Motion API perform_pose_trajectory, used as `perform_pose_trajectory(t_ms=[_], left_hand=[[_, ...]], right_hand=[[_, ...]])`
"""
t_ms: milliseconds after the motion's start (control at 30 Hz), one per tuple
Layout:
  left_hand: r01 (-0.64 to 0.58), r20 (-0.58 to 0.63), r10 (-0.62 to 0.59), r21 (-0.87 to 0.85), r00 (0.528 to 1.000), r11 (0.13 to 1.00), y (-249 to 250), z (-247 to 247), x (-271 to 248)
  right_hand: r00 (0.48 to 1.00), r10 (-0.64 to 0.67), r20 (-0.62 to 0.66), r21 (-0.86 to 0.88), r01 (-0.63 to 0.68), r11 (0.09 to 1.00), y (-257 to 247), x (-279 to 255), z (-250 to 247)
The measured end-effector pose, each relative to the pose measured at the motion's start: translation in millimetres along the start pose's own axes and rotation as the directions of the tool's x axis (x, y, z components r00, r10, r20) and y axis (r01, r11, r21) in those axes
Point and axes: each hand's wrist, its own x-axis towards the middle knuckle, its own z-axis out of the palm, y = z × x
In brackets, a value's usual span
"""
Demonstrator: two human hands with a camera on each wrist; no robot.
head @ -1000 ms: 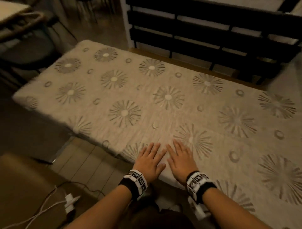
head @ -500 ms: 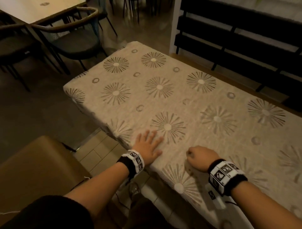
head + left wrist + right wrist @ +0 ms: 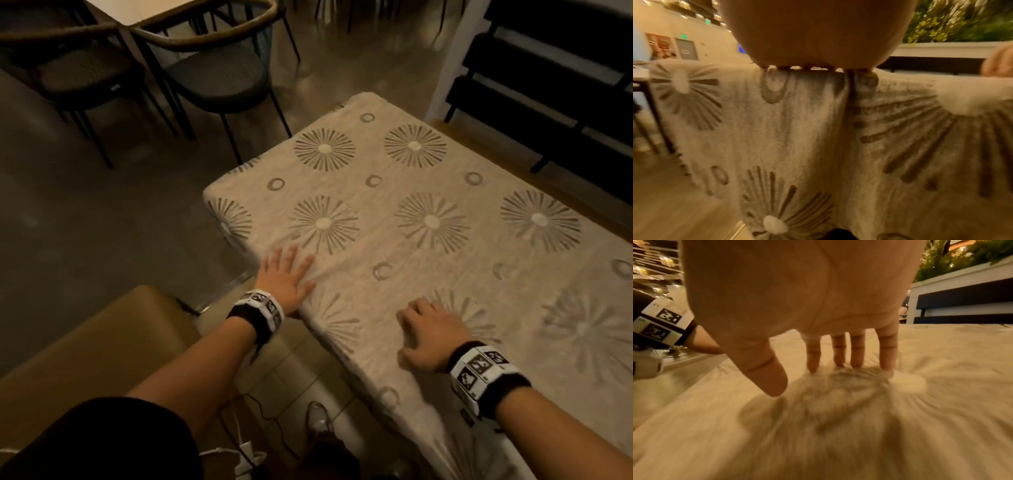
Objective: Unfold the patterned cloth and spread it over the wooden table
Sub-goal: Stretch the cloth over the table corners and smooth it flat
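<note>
While both hands press the cloth (image 3: 428, 219) at its near edge, left hand (image 3: 286, 279) flat, right hand (image 3: 433, 337) fingertips (image 3: 887, 353) down, its length runs far-right.

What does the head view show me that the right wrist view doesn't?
Only the head view shows the left hand flat on the patterned cloth near the table's near edge, the cloth's left end draped over, and the dark chairs beyond. Only the right wrist view shows the right hand's fingertips touching the cloth, thumb raised off it. Both show the right hand on the cloth and the left wristband.
</note>
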Motion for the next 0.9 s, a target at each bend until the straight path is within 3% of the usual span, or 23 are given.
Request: perform_pose_trajectory(t_ms=[67,133,233,400,467,600,667,700,767,833,900], left_hand=[[-0.136,0.03,0.136,-0.007,0.99,0.991,17,5,-3],[-0.233,0.033,0.232,0.024,0.972,0.972,32,16,-7],[-0.244,-0.005,0.245,0.038,0.97,0.969,36,20,-4],[-0.244,-0.021,0.244,-0.001,0.97,0.97,5,1,9],[-0.201,-0.005,0.201,-0.016,0.98,0.979,-27,-9,21],[0.1,-0.033,-0.104,-0.101,0.994,0.99,-119,-34,55],[0.166,-0.057,-0.172,-0.103,0.983,0.981,-150,-48,73],[0.134,-0.073,-0.139,-0.069,0.988,0.989,-157,-54,82],[-0.056,-0.075,0.059,0.052,0.995,0.997,-158,-64,92],[-0.279,-0.034,0.286,0.141,0.958,0.95,-158,-64,94],[-0.326,-0.019,0.331,0.115,0.944,0.938,-174,-62,97]], right_hand=[[0.999,0.0,-0.034,-0.003,0.0,1.0,-11,14,-15],[0.986,-0.066,-0.151,0.004,0.067,0.998,-22,30,-24],[0.941,-0.216,-0.259,0.018,0.228,0.973,-37,56,-28],[0.959,-0.273,-0.073,-0.064,0.269,0.961,-48,84,-29],[0.958,-0.287,-0.022,-0.084,0.284,0.955,-46,91,-36],[0.961,-0.27,0.06,-0.133,0.276,0.952,-54,102,-59],[0.964,-0.255,0.077,-0.157,0.264,0.952,-64,117,-80],[0.965,-0.255,0.055,-0.15,0.26,0.954,-72,128,-92],[0.961,-0.271,-0.052,-0.099,0.265,0.959,-94,157,-114],[0.942,-0.303,-0.146,-0.077,0.294,0.953,-119,188,-129],[0.947,-0.292,-0.138,-0.078,0.283,0.956,-141,215,-139]])
